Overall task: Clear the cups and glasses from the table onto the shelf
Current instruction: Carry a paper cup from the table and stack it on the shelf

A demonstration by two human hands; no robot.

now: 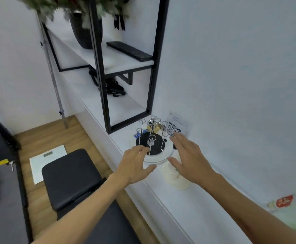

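While both hands, left hand (135, 165) and right hand (190, 160), hover spread and empty, a wire cup rack (151, 138) stands on stacked white plates (158, 157) between them. A cream cup (175, 178), partly hidden beneath the right hand, sits on the white shelf (187, 206) near the wall; blur obscures the small items behind the rack.

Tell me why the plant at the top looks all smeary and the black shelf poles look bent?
Head view: the plant is motion-blurred near the frame edge; the wide-angle lens tilts and bows the shelf frame; both hands and the cup rack look sharper; lighting is soft and even, without harsh glare.
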